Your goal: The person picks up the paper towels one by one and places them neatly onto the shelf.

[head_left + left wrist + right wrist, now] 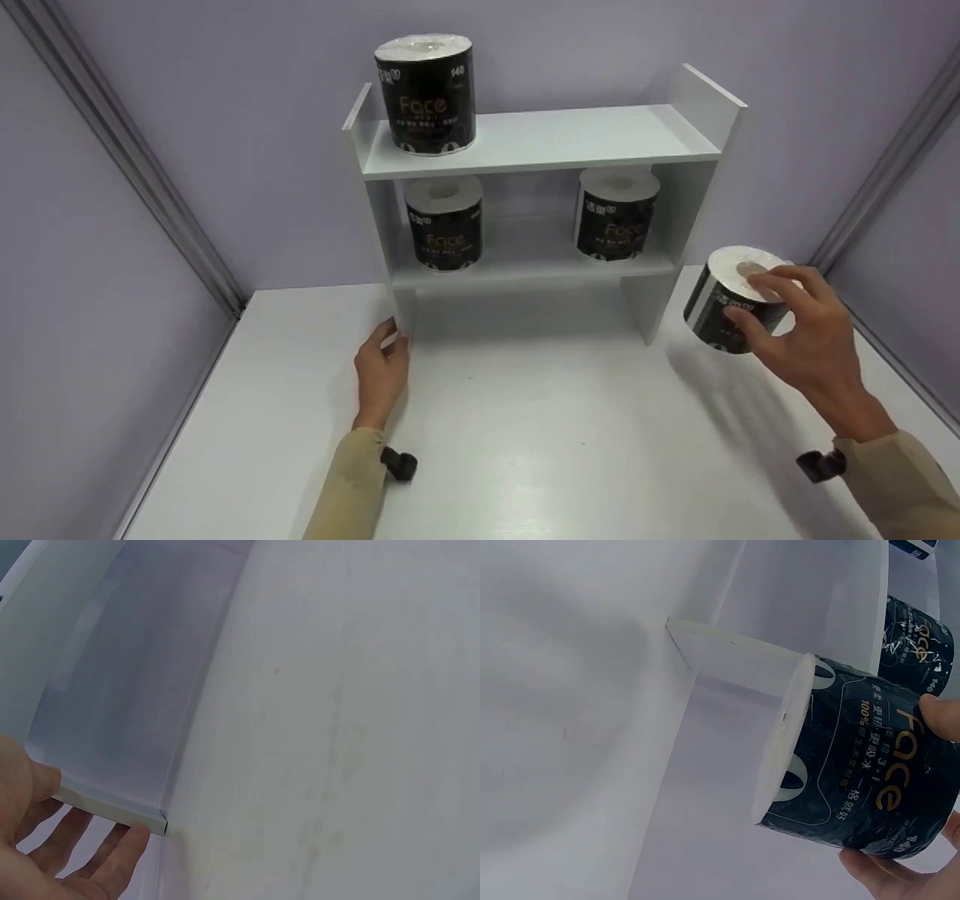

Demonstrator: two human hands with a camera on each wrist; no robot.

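My right hand [817, 341] holds a toilet paper roll [716, 319] in a black wrapper, thumb on its near side and fingers at the top rim. The roll is tilted and raised above the table, just right of the white shelf [525, 271]. In the right wrist view, the wrapper of the held roll [862, 757] reads "Face". Low on the shelf's left side, my left hand [381, 375] grips the side panel. The left wrist view shows thumb and fingers on opposite faces of that panel [112, 808].
One roll [427, 97] stands at the left of the top board. On the middle board stand a left roll [448, 232] and a right roll [615, 225], with a gap between them. The white table [525, 420] meets purple-grey walls [262, 112] behind and at both sides.
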